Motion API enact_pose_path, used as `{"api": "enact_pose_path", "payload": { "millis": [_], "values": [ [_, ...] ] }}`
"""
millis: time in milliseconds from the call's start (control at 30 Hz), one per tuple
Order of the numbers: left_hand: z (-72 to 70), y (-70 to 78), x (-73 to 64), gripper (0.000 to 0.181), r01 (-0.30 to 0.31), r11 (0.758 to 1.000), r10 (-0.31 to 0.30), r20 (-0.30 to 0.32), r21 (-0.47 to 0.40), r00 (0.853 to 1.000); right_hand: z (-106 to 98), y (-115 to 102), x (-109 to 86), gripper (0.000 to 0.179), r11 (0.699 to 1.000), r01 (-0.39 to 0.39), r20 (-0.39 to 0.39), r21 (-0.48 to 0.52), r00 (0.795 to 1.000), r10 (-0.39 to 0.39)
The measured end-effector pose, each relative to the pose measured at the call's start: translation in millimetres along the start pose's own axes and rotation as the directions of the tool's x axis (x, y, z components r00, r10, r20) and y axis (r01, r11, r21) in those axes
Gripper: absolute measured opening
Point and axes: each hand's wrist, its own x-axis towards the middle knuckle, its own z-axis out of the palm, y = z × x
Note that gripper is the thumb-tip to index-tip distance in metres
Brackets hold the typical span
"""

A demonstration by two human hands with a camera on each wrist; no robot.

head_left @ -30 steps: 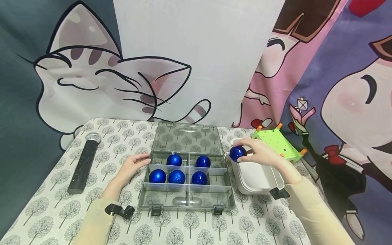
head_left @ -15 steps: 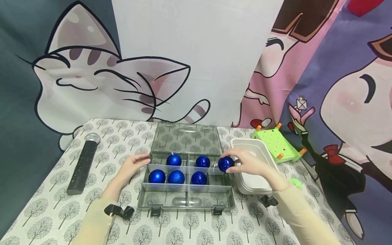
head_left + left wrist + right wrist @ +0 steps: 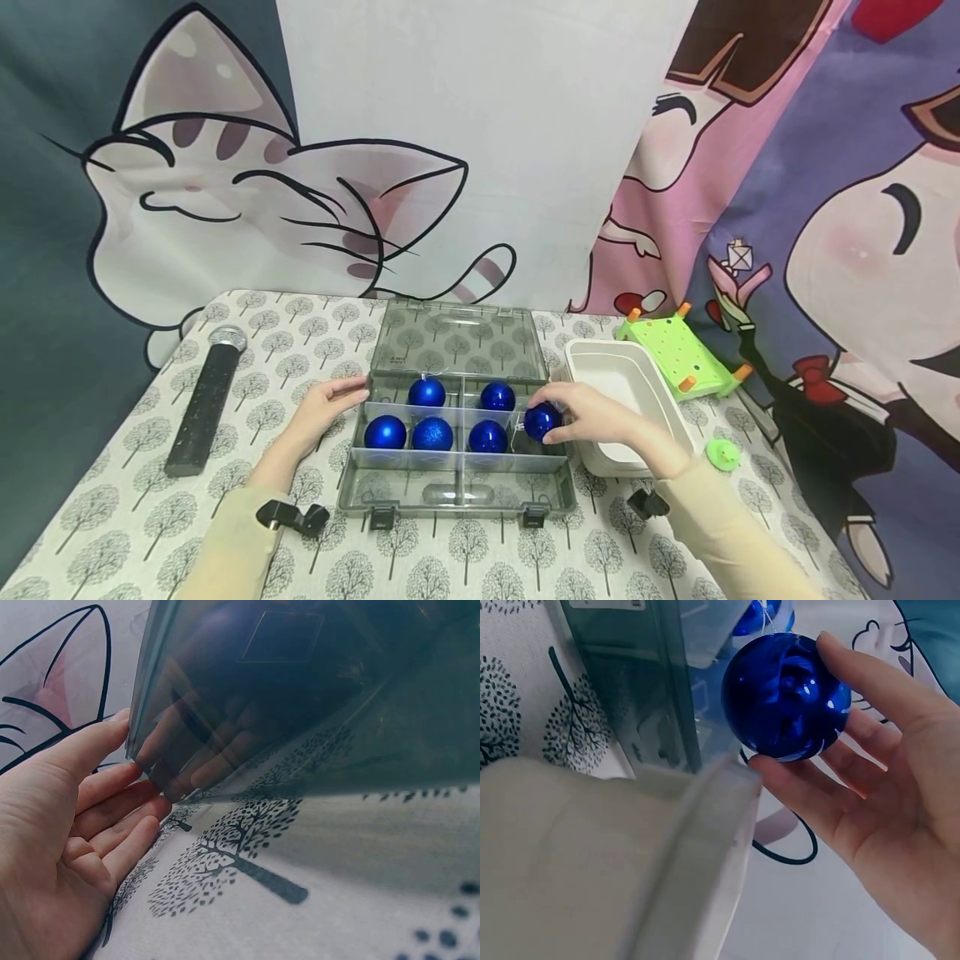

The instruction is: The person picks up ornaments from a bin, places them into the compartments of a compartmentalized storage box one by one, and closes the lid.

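My right hand (image 3: pixel 592 414) pinches a shiny blue Christmas bauble (image 3: pixel 542 422) between thumb and fingers, over the right end of the middle row of a clear grey compartment box (image 3: pixel 423 507). The right wrist view has the same bauble (image 3: pixel 784 697) in the fingers, a white string at its top. Several other blue baubles, among them a glittery one (image 3: pixel 432 433), lie in the box's back and middle rows. At the box's left wall, my left hand (image 3: pixel 322 414) touches the side with its fingertips; in the left wrist view its fingers are loosely extended.
The box's lid (image 3: pixel 459 340) lies folded back. Right of it stands a white plastic tub (image 3: pixel 611 467). A green stool-like piece with orange legs (image 3: pixel 678 352) and a small green disc (image 3: pixel 723 455) are farther right. A black microphone (image 3: pixel 204 404) lies left.
My right hand has carried the bauble left and toward me, from over the white tub to over the box's middle row. The left hand stays at the box's side.
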Motion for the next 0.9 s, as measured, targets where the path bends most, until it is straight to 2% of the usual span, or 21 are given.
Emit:
{"api": "enact_pose_path", "payload": {
  "millis": [200,467,900],
  "values": [
    [-0.5,-0.2,0.3,0.052,-0.003,1.000,0.003,-0.002,0.018,1.000,7,-2,0.2,0.045,0.999,0.000,0.029,-0.050,1.000,0.001],
    [-0.1,-0.3,0.0,0.053,0.002,1.000,-0.002,0.000,-0.001,1.000,13,-6,0.0,0.046,0.993,0.005,0.031,-0.119,1.000,-0.001],
    [-0.1,-1.4,0.3,0.053,0.004,1.000,-0.004,0.006,-0.009,1.000,19,-5,-0.4,0.047,0.991,-0.013,0.025,-0.134,1.000,0.017]
  ]
}}
